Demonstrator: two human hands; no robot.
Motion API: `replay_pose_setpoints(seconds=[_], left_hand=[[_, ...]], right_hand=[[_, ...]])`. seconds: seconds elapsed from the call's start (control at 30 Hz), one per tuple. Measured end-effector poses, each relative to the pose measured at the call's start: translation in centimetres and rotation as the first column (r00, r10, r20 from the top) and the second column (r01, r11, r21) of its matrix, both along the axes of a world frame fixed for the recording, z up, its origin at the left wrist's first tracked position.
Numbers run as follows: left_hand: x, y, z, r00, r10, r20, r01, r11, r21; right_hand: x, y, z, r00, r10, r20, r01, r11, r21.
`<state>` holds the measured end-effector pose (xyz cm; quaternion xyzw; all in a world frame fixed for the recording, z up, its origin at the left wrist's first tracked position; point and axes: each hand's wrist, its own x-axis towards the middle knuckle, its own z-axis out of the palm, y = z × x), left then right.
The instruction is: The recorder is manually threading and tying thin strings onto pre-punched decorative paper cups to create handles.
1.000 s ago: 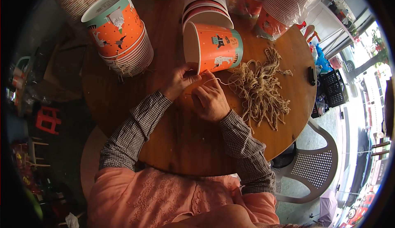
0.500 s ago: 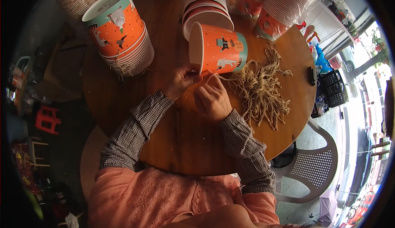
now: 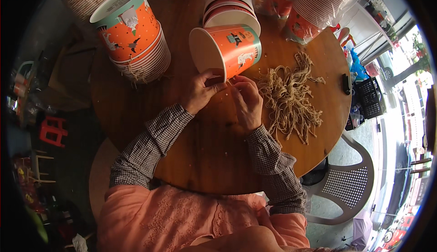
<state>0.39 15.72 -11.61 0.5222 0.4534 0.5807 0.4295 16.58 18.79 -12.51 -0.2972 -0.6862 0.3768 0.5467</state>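
A paper bucket [image 3: 239, 47], orange with a teal band and animal figures, lies tilted on its side with its open white mouth toward the left. My left hand [image 3: 202, 90] is closed on the lower rim, thumb and fingers pinching the wall. Close beside it, my right hand [image 3: 248, 99] pinches at the bucket's underside near the rim. A thin cord was in those fingers half a second ago; now it is mostly hidden between them. To the right lies a tangled heap of beige cords [image 3: 293, 97].
At the left stands a stack of similar buckets [image 3: 132, 38] with cords hanging from it. Behind the held bucket lies a row of nested buckets [image 3: 232, 15]. Plastic-wrapped stacks [image 3: 314, 11] stand at the back right. A small black object [image 3: 346, 84] sits by the table's right edge.
The bucket has turned, showing more of its mouth, and shifted left. My right hand has moved right and turned, its fingertips now at the bucket's underside. The cord no longer visibly stretches toward the heap.
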Motion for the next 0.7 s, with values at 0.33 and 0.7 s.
replay_pose_setpoints(seconds=[0.33,0.7], left_hand=[[-0.1,0.0,-0.3,1.000,0.018,-0.013,-0.018,1.000,0.021],[0.3,-0.1,-0.7,0.993,0.034,-0.109,-0.019,0.990,0.142]], right_hand=[[0.5,0.1,0.3,0.994,0.102,-0.031,-0.106,0.973,-0.207],[0.1,-0.1,1.1,0.996,-0.027,0.082,0.037,0.991,-0.126]])
